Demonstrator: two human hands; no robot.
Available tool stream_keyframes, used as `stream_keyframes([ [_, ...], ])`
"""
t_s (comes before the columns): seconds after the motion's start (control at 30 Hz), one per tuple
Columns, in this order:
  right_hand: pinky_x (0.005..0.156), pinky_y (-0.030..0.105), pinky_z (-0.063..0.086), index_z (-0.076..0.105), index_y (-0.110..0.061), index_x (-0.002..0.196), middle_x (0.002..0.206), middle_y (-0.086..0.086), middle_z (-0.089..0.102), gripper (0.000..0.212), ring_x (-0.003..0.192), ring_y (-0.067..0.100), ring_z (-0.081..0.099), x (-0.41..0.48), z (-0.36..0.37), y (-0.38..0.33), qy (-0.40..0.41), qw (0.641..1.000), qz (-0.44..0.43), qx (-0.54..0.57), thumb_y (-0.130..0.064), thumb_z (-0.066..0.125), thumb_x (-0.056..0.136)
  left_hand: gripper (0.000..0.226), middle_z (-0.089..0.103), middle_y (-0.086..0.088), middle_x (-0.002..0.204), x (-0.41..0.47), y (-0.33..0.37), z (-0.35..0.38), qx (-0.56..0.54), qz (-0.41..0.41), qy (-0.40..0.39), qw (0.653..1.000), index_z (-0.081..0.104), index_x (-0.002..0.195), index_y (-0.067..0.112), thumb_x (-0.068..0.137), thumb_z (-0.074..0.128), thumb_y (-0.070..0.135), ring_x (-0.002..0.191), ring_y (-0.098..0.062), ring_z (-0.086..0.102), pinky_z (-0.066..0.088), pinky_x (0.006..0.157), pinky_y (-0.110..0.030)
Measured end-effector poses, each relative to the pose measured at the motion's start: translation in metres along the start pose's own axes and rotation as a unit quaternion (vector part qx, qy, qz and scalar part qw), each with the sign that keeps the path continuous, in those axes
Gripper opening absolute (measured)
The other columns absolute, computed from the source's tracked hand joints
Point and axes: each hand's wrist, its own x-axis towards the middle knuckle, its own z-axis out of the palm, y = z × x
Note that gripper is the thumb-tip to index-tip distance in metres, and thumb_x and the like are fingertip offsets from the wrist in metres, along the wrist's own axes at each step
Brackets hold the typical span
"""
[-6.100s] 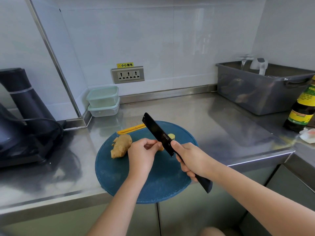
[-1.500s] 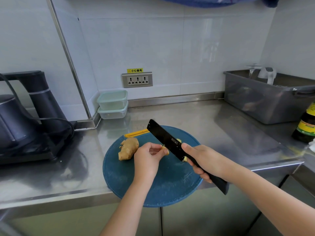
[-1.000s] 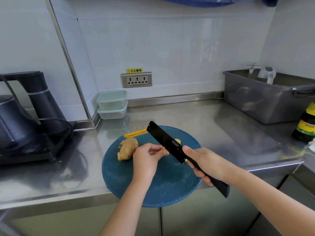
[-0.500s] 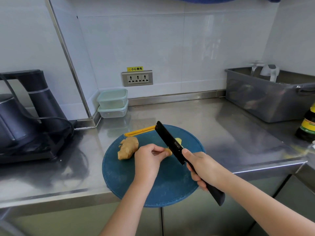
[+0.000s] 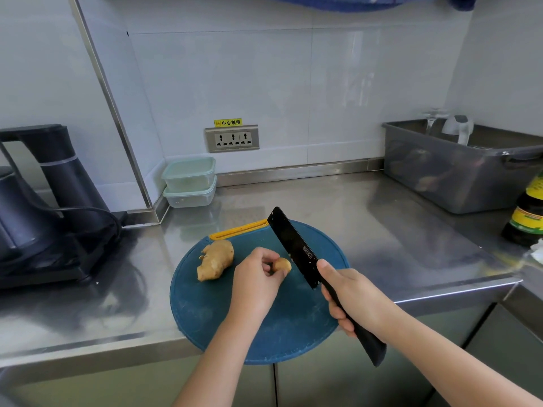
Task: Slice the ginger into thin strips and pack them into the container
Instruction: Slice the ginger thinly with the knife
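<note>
Pinching ginger piece (image 5: 282, 264) in left hand (image 5: 255, 280), gripping knife (image 5: 293, 245) in right hand (image 5: 352, 298); keep blade upright, seemingly touching, shave thin.

Smaller ginger piece (image 5: 282, 264) on cutting board (image 5: 205, 312): partly hidden by left hand (image 5: 258, 284). Marking on knife (image 5: 293, 248) blade: too small to read. Far right of board, bottle (image 5: 527, 212) cropped by frame edge.

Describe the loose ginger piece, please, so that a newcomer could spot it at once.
Find the round blue board at the front edge of the steel counter. On its left part lies a knobbly tan ginger root. Unlike the smaller piece pinched in the left hand, nothing touches it.
</note>
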Motion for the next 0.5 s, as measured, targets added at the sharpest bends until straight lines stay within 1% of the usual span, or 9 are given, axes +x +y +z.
stream_keyframes([
  [0.1, 0.039, 0.023, 0.036, 0.043, -0.012, 0.073, 0.047, 0.002, 0.040, 0.052, 0.034, 0.015, 0.034, -0.006, 0.005, -0.001, 0.015, 0.999, 0.010, -0.035, -0.055, 0.031, 0.098, 0.019, 0.061, 0.009, 0.076, -0.003, 0.002, -0.001, -0.026, -0.003, 0.029, 0.999, 0.059, 0.086, 0.021, 0.079, 0.076, 0.015, 0.068, -0.002, 0.056, 0.043, 0.063, -0.008],
  [0.2, 0.037, 0.022, 0.036, 0.043, -0.011, 0.075, 0.047, 0.001, 0.039, 0.050, 0.033, 0.014, 0.034, -0.009, 0.010, -0.006, 0.018, 0.998, 0.028, -0.051, -0.053, 0.032, 0.099, 0.024, 0.061, 0.006, 0.073, -0.005, 0.002, -0.002, -0.031, -0.001, 0.032, 0.999, 0.059, 0.085, 0.019, 0.075, 0.079, 0.012, 0.064, -0.004, 0.056, 0.045, 0.061, -0.011],
  [0.27, 0.037, 0.023, 0.036, 0.043, -0.010, 0.077, 0.048, 0.002, 0.040, 0.049, 0.033, 0.014, 0.035, -0.009, 0.012, -0.011, 0.011, 0.998, 0.035, -0.057, -0.053, 0.032, 0.099, 0.024, 0.063, 0.006, 0.074, -0.005, 0.002, -0.003, -0.048, 0.001, 0.019, 0.999, 0.059, 0.084, 0.018, 0.073, 0.081, 0.015, 0.065, -0.003, 0.058, 0.046, 0.063, -0.011],
  [0.33, 0.038, 0.024, 0.037, 0.042, -0.010, 0.077, 0.049, 0.002, 0.039, 0.048, 0.031, 0.013, 0.035, -0.008, 0.013, -0.015, 0.002, 0.997, 0.036, -0.068, -0.051, 0.032, 0.100, 0.017, 0.066, 0.007, 0.074, -0.003, 0.000, -0.005, -0.074, 0.006, 0.009, 0.997, 0.062, 0.082, 0.019, 0.077, 0.078, 0.020, 0.069, 0.000, 0.061, 0.047, 0.064, -0.011],
  [0.43, 0.038, 0.024, 0.036, 0.040, -0.011, 0.076, 0.053, 0.001, 0.038, 0.043, 0.026, 0.010, 0.035, -0.009, 0.012, -0.021, -0.007, 0.996, 0.045, -0.070, -0.044, 0.030, 0.103, 0.009, 0.068, 0.007, 0.074, 0.000, -0.004, -0.006, -0.089, 0.002, -0.001, 0.996, 0.065, 0.079, 0.021, 0.082, 0.073, 0.022, 0.072, -0.004, 0.064, 0.049, 0.068, -0.016],
  [0.5, 0.037, 0.023, 0.036, 0.040, -0.012, 0.076, 0.053, 0.001, 0.039, 0.043, 0.025, 0.009, 0.036, -0.010, 0.011, -0.023, -0.010, 0.996, 0.052, -0.073, -0.044, 0.030, 0.103, 0.010, 0.067, 0.007, 0.074, 0.002, -0.004, -0.006, -0.077, -0.009, 0.000, 0.997, 0.064, 0.078, 0.020, 0.081, 0.074, 0.023, 0.071, -0.004, 0.063, 0.047, 0.064, -0.013],
])
